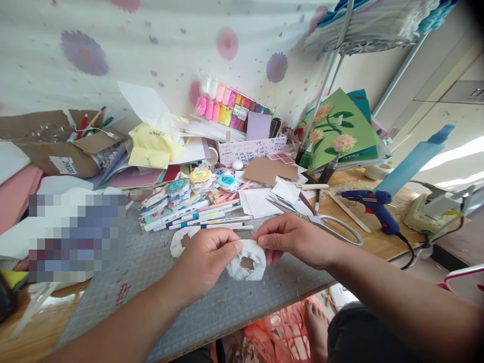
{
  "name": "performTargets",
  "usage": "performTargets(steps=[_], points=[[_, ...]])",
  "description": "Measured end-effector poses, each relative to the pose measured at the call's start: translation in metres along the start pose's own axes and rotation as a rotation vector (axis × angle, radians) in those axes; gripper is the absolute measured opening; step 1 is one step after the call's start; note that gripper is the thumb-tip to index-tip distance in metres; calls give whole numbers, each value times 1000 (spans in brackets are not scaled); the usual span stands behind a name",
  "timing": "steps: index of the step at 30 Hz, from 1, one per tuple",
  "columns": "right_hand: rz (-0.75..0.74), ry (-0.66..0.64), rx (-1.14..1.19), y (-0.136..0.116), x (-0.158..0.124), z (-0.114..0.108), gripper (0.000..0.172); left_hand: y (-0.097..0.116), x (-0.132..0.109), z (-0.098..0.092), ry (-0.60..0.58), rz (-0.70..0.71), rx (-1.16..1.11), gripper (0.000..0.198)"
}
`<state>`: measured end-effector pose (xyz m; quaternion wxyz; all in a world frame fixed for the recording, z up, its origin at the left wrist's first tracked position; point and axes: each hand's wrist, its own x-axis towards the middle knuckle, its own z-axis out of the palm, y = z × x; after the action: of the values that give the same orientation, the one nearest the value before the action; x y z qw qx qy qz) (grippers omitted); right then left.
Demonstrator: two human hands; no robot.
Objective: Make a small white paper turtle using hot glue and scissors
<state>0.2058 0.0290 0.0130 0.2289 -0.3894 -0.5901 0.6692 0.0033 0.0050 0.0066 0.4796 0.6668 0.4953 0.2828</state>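
From my remote seat I look down on a grey cutting mat point(136, 263), spread across the desk under a pile of layered, coloured pieces point(166, 195) at ten o'clock from the handwork. Scissors point(321, 219) lie at two o'clock, handles toward the right arm. Near the mat's front edge, my left hand point(207, 259) pinches a white ring point(257, 272) between thumb and finger at eleven o'clock on its rim; my right hand point(289, 239) grips that rim at one o'clock. The crinkled white covering appears to run all the way round, so I judge it largely done; whether any smoothing is left, I cannot tell. A second ring point(176, 245), partly hidden behind the left hand, lies near nine o'clock, white wherever it shows.
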Motion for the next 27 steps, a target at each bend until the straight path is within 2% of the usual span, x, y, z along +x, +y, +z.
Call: performTargets(steps=[6,10,16,21,24,27], points=[[-43,117,-121,7,4,7,15,-6,0,3,0,4,-91,31],[-63,137,-260,4,2,10,10,-8,1,4,-23,-29,-201,38],[-49,135,-375,-2,0,15,11,-6,2,0,-119,-59,39,34],[-37,101,-415,-2,3,17,11,-5,2,-2,-206,-72,65,29],[-31,69,-326,-1,2,13,10,-7,3,-3,-247,-75,23,28],[-29,44,-79,1,0,6,22,-7,3,-3,-210,-80,-95,27]])
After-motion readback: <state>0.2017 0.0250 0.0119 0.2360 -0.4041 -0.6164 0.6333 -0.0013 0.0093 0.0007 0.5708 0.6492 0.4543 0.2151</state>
